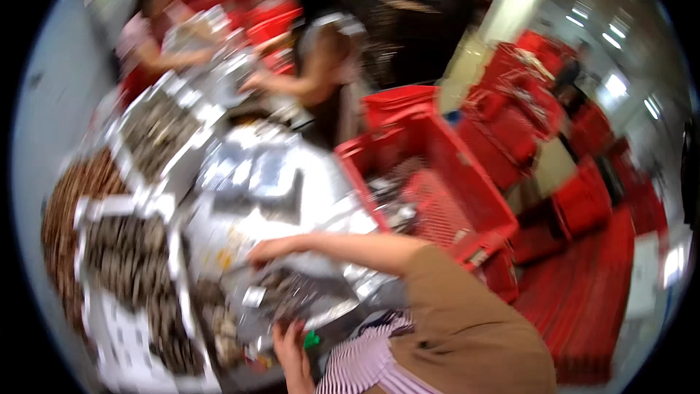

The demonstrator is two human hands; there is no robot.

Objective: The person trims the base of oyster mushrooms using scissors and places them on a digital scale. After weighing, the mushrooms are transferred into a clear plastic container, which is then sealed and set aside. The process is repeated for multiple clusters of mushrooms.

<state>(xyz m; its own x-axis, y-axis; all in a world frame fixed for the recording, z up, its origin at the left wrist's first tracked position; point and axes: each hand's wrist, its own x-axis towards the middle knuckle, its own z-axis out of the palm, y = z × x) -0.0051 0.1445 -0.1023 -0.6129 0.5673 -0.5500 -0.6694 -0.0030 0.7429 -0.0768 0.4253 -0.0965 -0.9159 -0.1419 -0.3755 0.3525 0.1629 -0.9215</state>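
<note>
The picture is strongly blurred, so many details stay unclear. The person's right hand (266, 250) reaches from the lower right toward the middle of the frame, over a shiny metal tray (292, 299) with small dark pieces in it. Its fingers look stretched and close together just above the tray edge, but I cannot tell if this grip has hold of anything. The left hand (290, 354) is at the lower middle, beside a small green thing (311, 338); whether its grip is closed around something I cannot tell either.

The worktop (277, 190) in the middle is covered with silver sheets. On the left side of the frame several trays of dark pieces (127, 263) are already filled, so much of the sorting seems done, in my judgement, while the tray near the hands looks partly filled.

A red crate (437, 175) stands at the right of the worktop. Two other people (313, 51) work in the upper part.
</note>
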